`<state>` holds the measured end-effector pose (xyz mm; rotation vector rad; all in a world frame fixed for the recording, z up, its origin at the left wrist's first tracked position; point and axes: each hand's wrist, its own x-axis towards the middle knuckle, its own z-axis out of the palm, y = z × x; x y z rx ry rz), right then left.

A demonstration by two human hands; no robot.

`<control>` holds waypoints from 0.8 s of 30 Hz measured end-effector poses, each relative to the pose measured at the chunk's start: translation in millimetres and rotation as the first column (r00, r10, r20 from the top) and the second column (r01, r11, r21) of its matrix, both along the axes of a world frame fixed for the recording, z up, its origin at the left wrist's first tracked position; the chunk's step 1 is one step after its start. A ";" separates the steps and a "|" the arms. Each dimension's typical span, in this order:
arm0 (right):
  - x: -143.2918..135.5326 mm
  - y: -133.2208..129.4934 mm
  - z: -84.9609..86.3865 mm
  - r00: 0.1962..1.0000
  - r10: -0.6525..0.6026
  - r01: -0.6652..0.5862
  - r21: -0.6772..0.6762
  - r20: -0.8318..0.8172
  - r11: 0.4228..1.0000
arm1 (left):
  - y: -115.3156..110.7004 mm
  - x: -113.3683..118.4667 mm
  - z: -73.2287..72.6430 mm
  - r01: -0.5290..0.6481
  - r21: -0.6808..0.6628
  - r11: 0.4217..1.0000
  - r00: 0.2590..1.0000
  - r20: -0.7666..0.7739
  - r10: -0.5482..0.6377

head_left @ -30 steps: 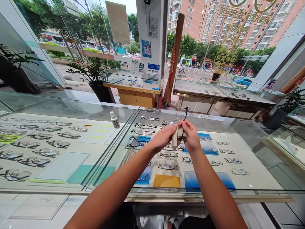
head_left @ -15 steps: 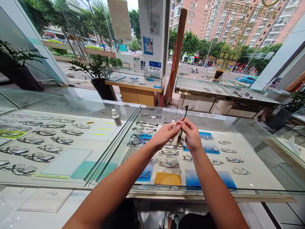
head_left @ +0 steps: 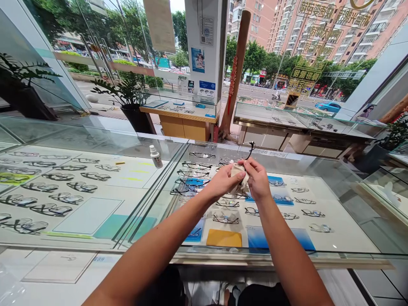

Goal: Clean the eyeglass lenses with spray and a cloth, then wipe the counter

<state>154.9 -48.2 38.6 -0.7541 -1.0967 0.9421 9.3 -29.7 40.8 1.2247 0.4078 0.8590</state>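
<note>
Above the glass display case, both my hands meet around a pair of eyeglasses (head_left: 251,148) with dark temples. My left hand (head_left: 225,180) is closed on a pale, crumpled cloth (head_left: 237,171), pressed against the glasses from the left side. My right hand (head_left: 257,178) pinches the frame, and one dark temple tip sticks up above its fingers. Most of the frame and its lenses are hidden behind the cloth and fingers. Part of the cloth hangs down between the two hands.
Beneath my hands the glass case (head_left: 347,238) holds rows of eyeglasses, blue cards and a yellow card (head_left: 224,238). A small white spray bottle (head_left: 156,157) stands on the glass to the left. Further back are a potted plant (head_left: 137,114) and a wooden post (head_left: 236,72).
The cloth has come up higher between my fingers and shows more. My left hand has shifted slightly, and the raised temple has tilted a little to the right.
</note>
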 end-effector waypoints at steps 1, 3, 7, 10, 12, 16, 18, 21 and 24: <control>-0.4 0.1 -0.2 1.000 -0.003 0.003 0.010 0.024 1.000 | -0.2 1.5 -1.0 -0.034 0.012 0.999 0.999 -0.004 0.034; -0.6 0.5 -0.8 0.997 -0.018 0.015 0.044 0.075 0.999 | 0.0 3.4 -2.1 -0.089 0.033 0.996 0.996 -0.009 0.089; 0.8 0.8 -2.1 0.987 -0.063 0.049 0.099 0.146 0.994 | 2.8 3.4 -3.5 -0.138 0.037 0.990 0.990 -0.035 0.139; 2.7 0.1 -1.8 0.989 -0.052 0.036 0.115 0.135 0.993 | 6.2 3.5 -6.4 -0.132 0.020 0.991 0.991 -0.022 0.132; 3.5 -0.7 -1.1 0.991 -0.041 0.026 0.119 0.124 0.993 | 8.4 4.1 -8.7 -0.132 0.009 0.991 0.991 0.011 0.132; 4.2 -1.2 -0.4 0.988 -0.080 0.070 0.081 0.129 0.994 | 11.2 3.3 -10.4 -0.116 0.012 0.993 0.993 0.038 0.115; 4.2 -0.3 -0.8 0.992 -0.087 0.083 0.050 0.091 0.995 | 11.7 0.6 -8.5 -0.066 -0.003 0.998 0.998 0.025 0.066; 3.9 2.0 -1.3 0.997 -0.067 0.067 -0.017 -0.030 0.998 | 11.6 -5.4 -3.4 0.044 -0.026 0.999 0.999 0.030 -0.043; 2.3 3.2 -1.0 0.991 -0.057 0.048 -0.079 -0.118 0.996 | 11.2 -8.7 -0.3 0.111 -0.009 0.994 0.994 0.026 -0.111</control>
